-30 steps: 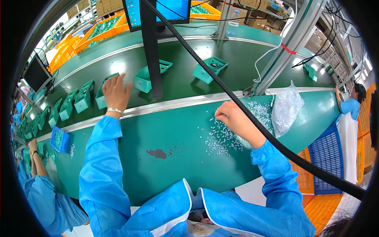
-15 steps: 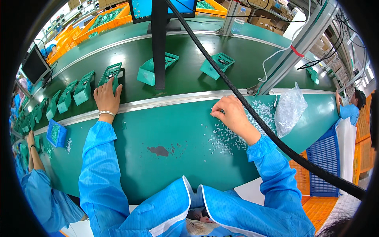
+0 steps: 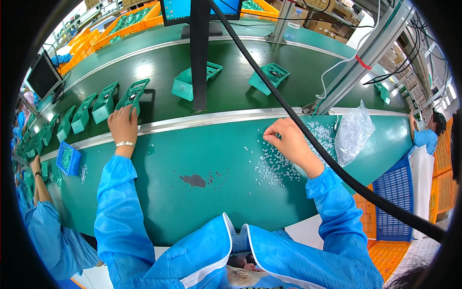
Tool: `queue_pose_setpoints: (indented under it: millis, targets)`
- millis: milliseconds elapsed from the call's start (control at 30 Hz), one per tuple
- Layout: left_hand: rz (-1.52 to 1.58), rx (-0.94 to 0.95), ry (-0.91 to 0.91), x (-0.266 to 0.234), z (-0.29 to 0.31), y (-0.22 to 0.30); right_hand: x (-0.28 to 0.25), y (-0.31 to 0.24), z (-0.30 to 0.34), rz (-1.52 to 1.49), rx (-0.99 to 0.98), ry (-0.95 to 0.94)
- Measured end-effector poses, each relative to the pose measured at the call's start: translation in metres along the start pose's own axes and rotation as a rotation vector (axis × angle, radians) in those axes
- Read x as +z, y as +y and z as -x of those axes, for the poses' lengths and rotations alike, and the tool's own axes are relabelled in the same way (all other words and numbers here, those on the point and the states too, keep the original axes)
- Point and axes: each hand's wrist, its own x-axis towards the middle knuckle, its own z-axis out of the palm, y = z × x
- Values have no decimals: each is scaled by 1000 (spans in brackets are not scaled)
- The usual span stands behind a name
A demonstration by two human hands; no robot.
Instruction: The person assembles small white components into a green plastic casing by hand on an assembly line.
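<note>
My left hand (image 3: 123,126) is at the near end of a green plastic housing (image 3: 135,92) on the dark green belt, its fingers curled over that end. The housing is open-topped, with a small dark and white round part inside. Over the near table, my right hand (image 3: 288,139) is closed, thumb and forefinger pinched together. Whatever lies between those fingertips is too small or hidden to make out. Small clear plastic pieces (image 3: 272,168) lie scattered beneath and beside this hand. A clear plastic bag (image 3: 353,135) rests to its right.
More green housings (image 3: 105,103) line the belt leftward; others (image 3: 269,77) sit farther right. A black cable (image 3: 332,161) crosses in front of my right arm. A monitor post (image 3: 199,58) and metal upright (image 3: 358,62) stand beyond. A blue bin (image 3: 69,158) and a co-worker's arm (image 3: 41,185) are at left.
My left hand has drawn back slightly toward me and left, its fingers now more curled at the housing's near end. My right hand has shifted slightly right, still pinched.
</note>
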Motion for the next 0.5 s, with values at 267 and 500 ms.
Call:
queue_pose_setpoints:
  millis: [267,500]
  targets:
    - [132,65,22,-79,41,19,11,-2,-6,42,-33,19]
    - [220,84,-95,-156,93,57,1,0,-3,9,9,59]
